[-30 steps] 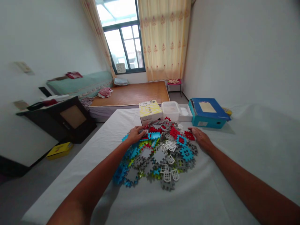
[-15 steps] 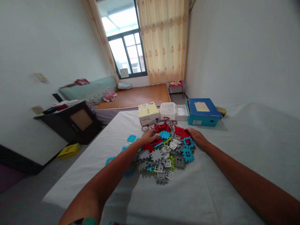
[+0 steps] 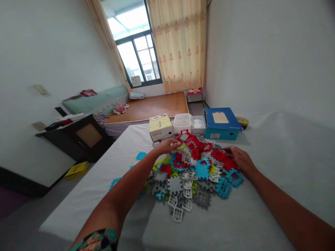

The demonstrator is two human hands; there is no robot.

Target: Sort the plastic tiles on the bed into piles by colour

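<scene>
A: Where are the pieces?

B: Plastic pieces (image 3: 175, 185), heaped on the white sheet (image 3: 230, 223) between the two forearms. Red, blue, grey, green and white, overlapping; lower layers buried from me.

A: Left hand?

B: Left hand (image 3: 169, 145) over the pile's far left edge, back toward my camera, fingers pointing right. Palm out of sight, so I cannot tell whether it grips anything. The left forearm (image 3: 131, 188) covers some of the pile's near left side. Patterned fabric (image 3: 98, 240) by the elbow, cut off at the bottom of my view.

A: And the right?

B: Right hand (image 3: 242, 160) at the pile's right side, fingers bent beside red pieces (image 3: 229, 162), perhaps touching; the fingertips blur into them. Grip: cannot tell there either. Its forearm runs out of my frame, lower right.

A: Beyond the pile?

B: A row: yellow-and-white box (image 3: 161, 127), translucent tub (image 3: 182, 129), small white box (image 3: 198, 130), blue box (image 3: 222, 123). Behind the last, a yellow object (image 3: 243, 122), partly hidden; I can't name it.
</scene>
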